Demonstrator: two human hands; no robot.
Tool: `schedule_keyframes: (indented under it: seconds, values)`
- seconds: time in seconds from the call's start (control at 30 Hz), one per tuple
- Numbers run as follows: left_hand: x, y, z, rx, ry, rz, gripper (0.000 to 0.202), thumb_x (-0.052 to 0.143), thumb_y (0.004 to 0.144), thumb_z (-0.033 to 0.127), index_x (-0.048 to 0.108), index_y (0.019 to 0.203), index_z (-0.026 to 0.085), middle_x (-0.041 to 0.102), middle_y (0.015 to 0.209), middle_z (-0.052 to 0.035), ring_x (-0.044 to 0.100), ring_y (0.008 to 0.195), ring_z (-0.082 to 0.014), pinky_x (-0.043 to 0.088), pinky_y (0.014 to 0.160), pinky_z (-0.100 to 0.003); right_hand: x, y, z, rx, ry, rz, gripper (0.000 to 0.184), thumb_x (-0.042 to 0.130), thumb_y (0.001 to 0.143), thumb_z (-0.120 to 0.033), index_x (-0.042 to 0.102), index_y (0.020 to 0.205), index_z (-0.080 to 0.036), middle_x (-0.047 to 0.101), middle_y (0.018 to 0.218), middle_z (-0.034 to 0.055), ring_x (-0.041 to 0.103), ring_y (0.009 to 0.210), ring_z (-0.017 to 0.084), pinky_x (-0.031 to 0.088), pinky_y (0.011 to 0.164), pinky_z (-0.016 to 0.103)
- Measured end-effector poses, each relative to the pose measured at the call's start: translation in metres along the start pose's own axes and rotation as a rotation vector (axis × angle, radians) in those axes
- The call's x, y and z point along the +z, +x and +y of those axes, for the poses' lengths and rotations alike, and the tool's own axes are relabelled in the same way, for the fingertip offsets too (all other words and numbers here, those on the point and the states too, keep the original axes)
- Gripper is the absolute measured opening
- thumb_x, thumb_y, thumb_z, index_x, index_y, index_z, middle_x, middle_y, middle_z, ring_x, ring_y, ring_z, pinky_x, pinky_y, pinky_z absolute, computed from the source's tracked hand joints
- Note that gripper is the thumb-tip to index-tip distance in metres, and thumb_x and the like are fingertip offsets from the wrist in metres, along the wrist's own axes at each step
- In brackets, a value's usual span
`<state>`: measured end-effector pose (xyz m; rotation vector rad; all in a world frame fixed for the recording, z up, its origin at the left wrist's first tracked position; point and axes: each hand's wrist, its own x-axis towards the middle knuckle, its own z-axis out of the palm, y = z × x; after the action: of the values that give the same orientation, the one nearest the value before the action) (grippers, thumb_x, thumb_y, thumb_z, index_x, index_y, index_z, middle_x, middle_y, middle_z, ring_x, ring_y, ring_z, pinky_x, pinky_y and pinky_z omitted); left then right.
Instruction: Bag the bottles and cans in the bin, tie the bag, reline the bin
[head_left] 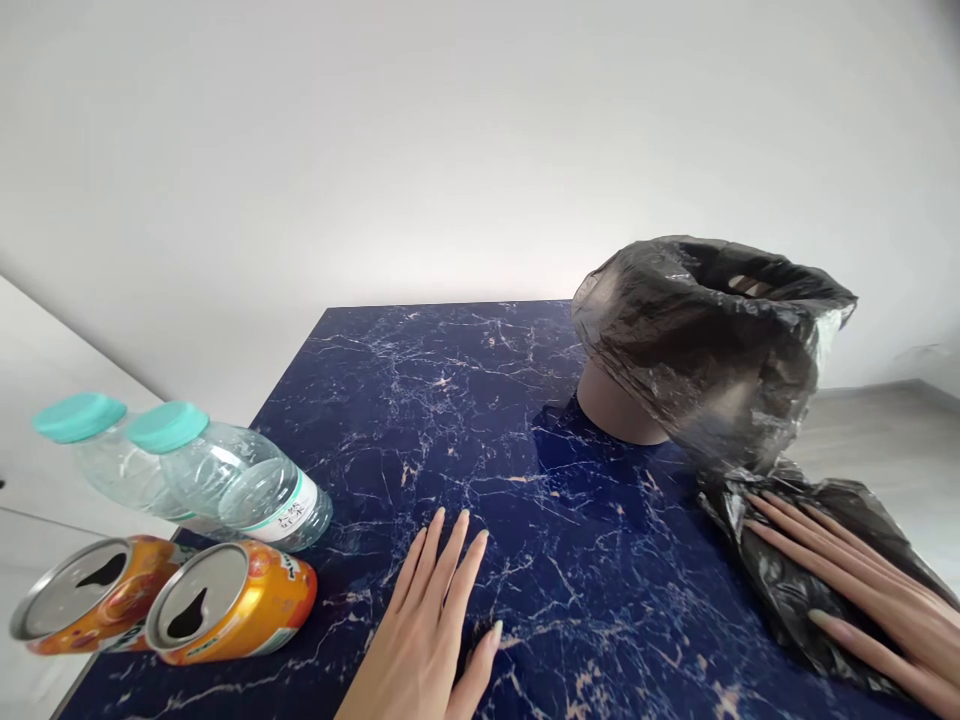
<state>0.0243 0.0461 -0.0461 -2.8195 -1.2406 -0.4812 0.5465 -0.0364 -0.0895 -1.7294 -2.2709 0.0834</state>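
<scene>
My left hand (431, 620) lies flat on the dark blue marbled table (442, 400), fingers stretched out, holding nothing. At the right, my right hand (862, 590) rests with straight fingers on top of a crumpled black plastic bag (780, 600). Behind it stands a trash bin (619, 400), lined with a black garbage bag (697, 340) folded over its rim. To the left of my left hand are two opened orange drink cans (247, 605) (131, 590). Just beyond the cans stand two clear plastic bottles with turquoise caps (255, 480) (124, 465).
A white wall (450, 150) rises behind the table's far edge. White cabinet-like panels (45, 420) stand at the left. Grey floor (885, 430) shows past the table's right side. The cans and bottles are close to the table's left edge.
</scene>
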Motion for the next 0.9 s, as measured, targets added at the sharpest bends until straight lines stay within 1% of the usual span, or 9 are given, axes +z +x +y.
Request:
schedule_keyframes:
  seconds: [0.1, 0.27, 0.43, 0.5, 0.57, 0.63, 0.7, 0.8, 0.9]
  values:
    - [0.0, 0.0, 0.0, -0.003, 0.006, 0.004, 0.076, 0.052, 0.112, 0.037, 0.017, 0.177, 0.019, 0.035, 0.178, -0.0132, 0.038, 0.162, -0.0379, 0.056, 0.118, -0.058, 0.003, 0.005, -0.014, -0.043, -0.042, -0.044, 0.076, 0.058, 0.105, -0.047, 0.03, 0.175, -0.042, 0.034, 0.18, 0.0032, 0.03, 0.165, 0.038, 0.015, 0.138, 0.059]
    - [0.0, 0.0, 0.0, 0.001, 0.022, 0.019, 0.074, 0.05, 0.113, 0.038, 0.018, 0.177, 0.019, 0.034, 0.179, -0.0132, 0.041, 0.161, -0.0385, 0.057, 0.117, -0.057, 0.006, 0.017, -0.028, -0.14, -0.088, -0.136, 0.086, 0.065, 0.101, -0.049, 0.024, 0.176, -0.04, 0.029, 0.181, 0.0013, 0.032, 0.163, 0.042, 0.033, 0.13, 0.068]
    - [-0.001, 0.001, 0.0, -0.001, 0.016, 0.009, 0.075, 0.052, 0.112, 0.039, 0.018, 0.177, 0.019, 0.035, 0.178, -0.013, 0.04, 0.161, -0.0383, 0.057, 0.118, -0.057, 0.002, 0.022, -0.041, -0.186, -0.132, -0.096, 0.087, 0.063, 0.101, -0.047, 0.023, 0.177, -0.038, 0.03, 0.18, 0.0019, 0.034, 0.162, 0.043, 0.037, 0.128, 0.069]
    - [-0.001, 0.001, 0.0, 0.005, 0.032, 0.002, 0.074, 0.052, 0.112, 0.038, 0.019, 0.176, 0.018, 0.036, 0.177, -0.0134, 0.041, 0.161, -0.0384, 0.058, 0.116, -0.057, -0.002, 0.027, -0.06, -0.212, -0.145, -0.043, 0.084, 0.06, 0.101, -0.045, 0.025, 0.177, -0.036, 0.032, 0.18, 0.0036, 0.036, 0.162, 0.044, 0.041, 0.126, 0.069]
    - [0.0, 0.0, 0.001, 0.008, 0.046, 0.008, 0.073, 0.051, 0.112, 0.037, 0.021, 0.176, 0.018, 0.037, 0.177, -0.0136, 0.042, 0.16, -0.0389, 0.059, 0.114, -0.058, -0.006, 0.037, -0.09, -0.237, -0.154, 0.023, 0.08, 0.057, 0.103, -0.041, 0.026, 0.177, -0.032, 0.036, 0.178, 0.0057, 0.039, 0.16, 0.043, 0.047, 0.122, 0.067]
    - [0.0, 0.0, 0.002, 0.007, 0.048, 0.012, 0.072, 0.051, 0.112, 0.038, 0.022, 0.176, 0.018, 0.037, 0.177, -0.0135, 0.043, 0.16, -0.0393, 0.06, 0.113, -0.058, -0.009, 0.052, -0.125, -0.274, -0.113, 0.065, 0.078, 0.057, 0.105, -0.038, 0.026, 0.177, -0.033, 0.039, 0.176, 0.0034, 0.044, 0.158, 0.04, 0.053, 0.12, 0.059]
    - [0.0, 0.0, 0.002, -0.001, 0.04, 0.01, 0.073, 0.052, 0.112, 0.039, 0.022, 0.176, 0.019, 0.037, 0.177, -0.0129, 0.043, 0.16, -0.0391, 0.06, 0.114, -0.058, -0.008, 0.072, -0.159, -0.308, -0.041, 0.083, 0.076, 0.056, 0.108, -0.037, 0.024, 0.177, -0.037, 0.041, 0.175, -0.0009, 0.047, 0.156, 0.036, 0.053, 0.122, 0.055]
    - [0.0, 0.0, 0.0, -0.008, 0.02, 0.002, 0.073, 0.053, 0.112, 0.038, 0.022, 0.176, 0.021, 0.037, 0.178, -0.0121, 0.041, 0.161, -0.0384, 0.058, 0.116, -0.058, 0.004, 0.102, -0.198, -0.35, 0.043, 0.086, 0.08, 0.056, 0.111, -0.034, 0.014, 0.178, -0.033, 0.036, 0.176, 0.0008, 0.043, 0.159, 0.032, 0.051, 0.125, 0.048]
    - [0.0, 0.001, -0.001, -0.002, 0.014, -0.003, 0.072, 0.054, 0.111, 0.037, 0.024, 0.175, 0.02, 0.036, 0.178, -0.0125, 0.04, 0.162, -0.0386, 0.058, 0.115, -0.058, 0.022, 0.124, -0.219, -0.364, 0.064, 0.064, 0.085, 0.055, 0.112, -0.034, 0.001, 0.178, -0.027, 0.029, 0.179, 0.0051, 0.038, 0.162, 0.03, 0.048, 0.127, 0.046]
